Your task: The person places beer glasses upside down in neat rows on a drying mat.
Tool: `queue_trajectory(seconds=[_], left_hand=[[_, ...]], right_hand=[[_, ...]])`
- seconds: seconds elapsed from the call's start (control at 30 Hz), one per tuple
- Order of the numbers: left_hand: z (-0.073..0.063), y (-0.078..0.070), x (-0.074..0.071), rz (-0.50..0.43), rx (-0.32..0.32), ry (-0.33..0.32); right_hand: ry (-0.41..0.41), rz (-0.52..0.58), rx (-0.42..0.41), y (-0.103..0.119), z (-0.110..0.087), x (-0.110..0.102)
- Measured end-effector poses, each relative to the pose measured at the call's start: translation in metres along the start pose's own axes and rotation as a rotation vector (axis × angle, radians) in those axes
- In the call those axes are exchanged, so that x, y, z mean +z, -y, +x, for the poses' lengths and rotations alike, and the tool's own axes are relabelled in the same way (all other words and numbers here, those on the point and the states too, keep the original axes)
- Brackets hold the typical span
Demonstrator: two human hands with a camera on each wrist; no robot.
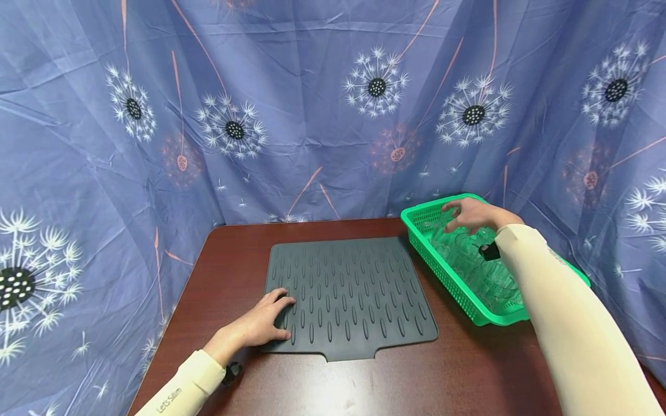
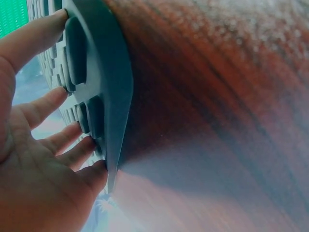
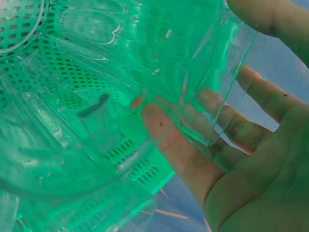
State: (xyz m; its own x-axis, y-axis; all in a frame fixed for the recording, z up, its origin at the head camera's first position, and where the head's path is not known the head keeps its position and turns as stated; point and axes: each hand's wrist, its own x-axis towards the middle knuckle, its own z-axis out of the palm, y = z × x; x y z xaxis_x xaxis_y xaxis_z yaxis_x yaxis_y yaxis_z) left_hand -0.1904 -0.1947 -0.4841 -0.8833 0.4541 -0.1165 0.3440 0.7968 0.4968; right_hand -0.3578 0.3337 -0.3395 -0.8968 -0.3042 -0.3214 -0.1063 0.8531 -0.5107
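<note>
— What's on the bench (image 1: 224, 271)?
— A ribbed drying mat (image 1: 343, 289), laid flat with its tab toward the person, probably so it sits squarely within reach.
— And the green basket (image 1: 442, 274)?
— Just beyond the mat's right edge; its walls seem there to corral the loose clear glasses (image 1: 478, 274).
— The hands?
— The left hand (image 1: 262, 320), spread wide, rests on the mat's left edge, perhaps steadying it. The right hand (image 1: 470, 214), right of the mat's far corner, grips one clear tumbler (image 3: 219, 63) at the basket's far end, likely to lift it free of the others.
— Which way does that point?
— Its long axis tilts, lower end toward the mat. Which end is the mouth, I can't tell.
</note>
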Motion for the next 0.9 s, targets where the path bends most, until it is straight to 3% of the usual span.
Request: queue_trajectory(seconds=[0.27,0.9], left_hand=[[-0.004,0.000,0.001,0.005,0.006,0.011],[0.001,-0.001,-0.003,0.023,0.021,0.023]], right_hand=[[0.004,0.006,-0.007,0.007,-0.004,-0.004],[-0.121,-0.032,-0.074,0.027,-0.018,-0.032]])
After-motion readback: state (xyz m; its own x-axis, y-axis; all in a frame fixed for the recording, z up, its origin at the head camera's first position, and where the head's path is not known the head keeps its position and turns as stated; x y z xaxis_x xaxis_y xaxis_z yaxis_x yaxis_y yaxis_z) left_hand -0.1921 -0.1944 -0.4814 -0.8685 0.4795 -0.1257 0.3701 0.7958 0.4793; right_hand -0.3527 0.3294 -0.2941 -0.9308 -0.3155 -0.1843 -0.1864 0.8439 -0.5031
